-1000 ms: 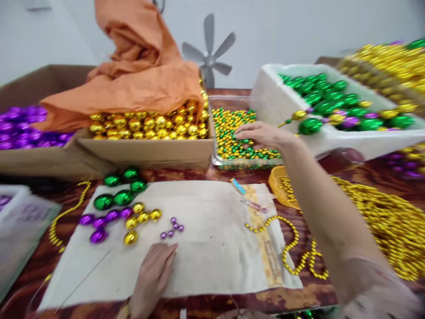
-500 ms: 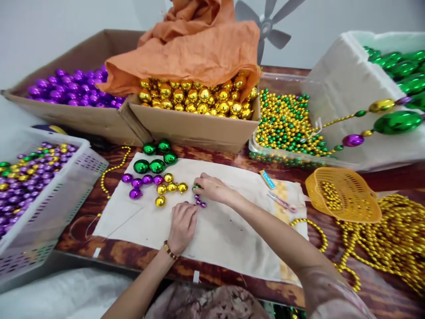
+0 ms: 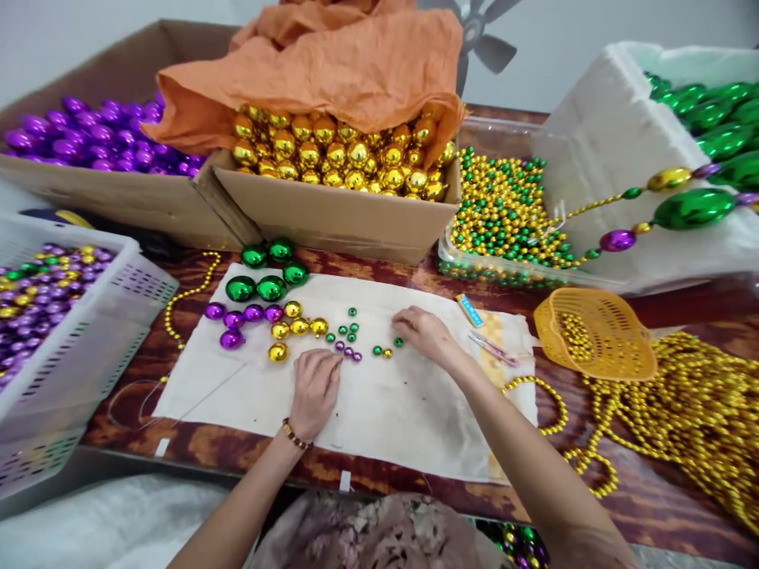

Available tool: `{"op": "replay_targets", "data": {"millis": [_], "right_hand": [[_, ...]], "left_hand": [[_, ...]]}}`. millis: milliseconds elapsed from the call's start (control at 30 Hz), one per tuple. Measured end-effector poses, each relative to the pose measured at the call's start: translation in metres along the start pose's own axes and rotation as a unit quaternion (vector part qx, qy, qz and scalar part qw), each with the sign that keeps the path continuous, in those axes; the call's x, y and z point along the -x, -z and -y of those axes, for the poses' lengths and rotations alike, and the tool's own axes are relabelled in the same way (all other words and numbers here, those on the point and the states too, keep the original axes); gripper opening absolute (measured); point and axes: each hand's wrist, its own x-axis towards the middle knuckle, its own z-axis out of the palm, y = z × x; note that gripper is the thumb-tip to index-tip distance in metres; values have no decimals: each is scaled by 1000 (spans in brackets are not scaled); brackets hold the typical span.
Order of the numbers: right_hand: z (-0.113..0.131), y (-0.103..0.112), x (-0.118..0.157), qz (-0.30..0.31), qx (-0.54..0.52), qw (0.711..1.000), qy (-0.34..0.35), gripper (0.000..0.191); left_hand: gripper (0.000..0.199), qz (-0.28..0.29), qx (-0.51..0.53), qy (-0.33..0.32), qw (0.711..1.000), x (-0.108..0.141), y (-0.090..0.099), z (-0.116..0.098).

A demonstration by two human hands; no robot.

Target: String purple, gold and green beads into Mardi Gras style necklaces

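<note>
On the white cloth point(image 3: 368, 427) rests my left hand point(image 3: 316, 389), fingers curled together, tips beside a short row of small purple beads point(image 3: 349, 351). What those fingers hold, if anything, is hidden. My right hand point(image 3: 420, 330) is over the cloth further right, fingers bent and close together, just above a small green bead point(image 3: 398, 342); its grip is hidden too. Between the hands lie more small green beads point(image 3: 352, 326) and a small gold bead point(image 3: 387, 353). Left of them sit large gold balls point(image 3: 278, 352), purple balls point(image 3: 232, 339) and green balls point(image 3: 271, 288).
Boxes of purple point(image 3: 107, 134) and gold balls point(image 3: 356, 152) stand behind, partly under orange cloth point(image 3: 332, 71). A clear bin of small beads point(image 3: 504, 213) is back right. Scissors-like snips point(image 3: 493, 348), a yellow basket point(image 3: 617, 340) and gold bead strands point(image 3: 693, 411) lie right; a white crate point(image 3: 136, 292), left.
My right hand has moved right, away from my left. Small green beads and a gold one now lie spread on the cloth. My left hand stays by the purple beads. The view has shifted slightly.
</note>
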Motion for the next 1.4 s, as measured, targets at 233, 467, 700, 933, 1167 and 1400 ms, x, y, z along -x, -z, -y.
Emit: {"op": "replay_targets", "data": {"millis": [233,467,700,933,1167,1400], "right_hand": [[10,-12,35,18,-2,1000,21,26],[27,-19,36,84,55,995,12,22],[39,-22,34,91,108,990,19,20],[45,-30,30,71,112,991,17,23],[51,-26,25,73,114,991,3,27],[32,-19,40,77,94,992,17,30]], "left_hand": [[18,-5,-4,-7,1000,-16,7,1],[21,27,14,-41,999,1,7,-25],[24,56,61,-52,995,12,-6,-44],[24,59,64,-46,995,17,-4,-37],[23,53,58,-35,996,19,-6,-37],[24,60,62,-28,996,20,-5,-36]]}}
